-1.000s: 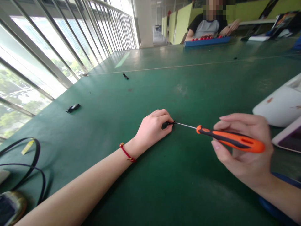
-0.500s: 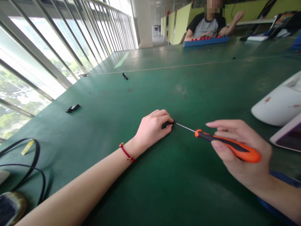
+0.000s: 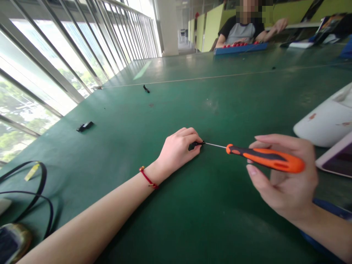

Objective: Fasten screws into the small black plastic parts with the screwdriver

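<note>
My left hand (image 3: 181, 146) rests on the green table (image 3: 176, 106), its fingers closed on a small black part (image 3: 194, 145) that they mostly cover. A red cord bracelet (image 3: 148, 178) circles that wrist. On the right, an orange and black screwdriver (image 3: 265, 157) lies in my right hand (image 3: 288, 179), its handle against the palm and fingers, the thumb lowered away from it. Its thin metal shaft points left, and the tip meets the end of the black part beside my left fingertips.
Two small black pieces lie on the table, one nearer (image 3: 85, 127) and one farther (image 3: 146, 88). A white container (image 3: 324, 121) and a pale-edged device (image 3: 338, 156) stand right. A black cable (image 3: 44, 179) curls at left. Across the table sits a person (image 3: 242, 31) behind a blue tray (image 3: 240, 48).
My right hand has loosened its thumb, and the screwdriver handle has swung up to a flatter angle. My left hand and the black part have stayed put.
</note>
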Demonstrator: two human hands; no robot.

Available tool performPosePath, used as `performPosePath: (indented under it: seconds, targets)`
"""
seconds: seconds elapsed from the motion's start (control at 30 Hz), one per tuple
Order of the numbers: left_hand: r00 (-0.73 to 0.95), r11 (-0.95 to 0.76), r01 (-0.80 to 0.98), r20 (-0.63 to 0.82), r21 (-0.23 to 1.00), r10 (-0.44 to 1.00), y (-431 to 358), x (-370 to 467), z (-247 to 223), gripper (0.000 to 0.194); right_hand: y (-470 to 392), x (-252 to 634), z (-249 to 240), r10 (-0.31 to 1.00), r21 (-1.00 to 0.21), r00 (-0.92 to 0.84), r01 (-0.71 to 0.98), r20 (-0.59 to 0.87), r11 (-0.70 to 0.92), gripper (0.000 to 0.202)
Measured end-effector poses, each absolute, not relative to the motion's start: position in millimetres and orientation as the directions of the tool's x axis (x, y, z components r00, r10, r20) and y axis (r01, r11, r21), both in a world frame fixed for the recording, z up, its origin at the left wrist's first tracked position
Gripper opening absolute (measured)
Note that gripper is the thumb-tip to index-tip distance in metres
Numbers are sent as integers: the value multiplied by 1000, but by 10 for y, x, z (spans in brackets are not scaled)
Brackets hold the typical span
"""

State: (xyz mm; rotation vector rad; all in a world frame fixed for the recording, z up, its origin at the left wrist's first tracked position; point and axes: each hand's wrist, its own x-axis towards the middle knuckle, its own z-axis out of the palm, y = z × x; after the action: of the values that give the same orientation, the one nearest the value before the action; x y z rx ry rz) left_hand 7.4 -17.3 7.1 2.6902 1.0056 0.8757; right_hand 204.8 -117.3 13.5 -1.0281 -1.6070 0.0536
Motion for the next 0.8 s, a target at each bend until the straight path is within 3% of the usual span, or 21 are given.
performPosePath:
  seconds: [0.07, 0.2, 0.37, 0.47, 0.53, 0.67, 0.8]
  targets:
    - [607, -763, 563, 468, 317, 642, -177, 74, 76, 12, -1168, 2040, 144, 661, -534, -1, 588, 750, 607, 47]
    - [595, -749, 583, 462, 315, 658, -184, 79, 88, 11, -1170, 2033, 159, 714, -519, -25, 668, 700, 533, 21]
    - [589, -743, 586, 461, 323, 664, -180, 85, 86, 11, -1159, 2035, 141, 650, -555, 46, 569, 758, 607, 48]
    - [590, -744, 581, 458, 331, 665, -177, 83, 82, 11, -1170, 2038, 137, 720, -568, -15, 604, 694, 559, 32]
    - [591, -743, 579, 455, 336, 666, -177, 81, 81, 11, -1177, 2039, 135, 699, -542, 8, 638, 715, 547, 28]
    - [588, -737, 580, 449, 347, 673, -176, 77, 82, 10, -1168, 2038, 138, 648, -544, 14, 557, 762, 627, 54]
    - [579, -728, 574, 444, 375, 684, -169, 73, 76, 10, -1162, 2027, 152, 702, -530, -42, 624, 711, 575, 29]
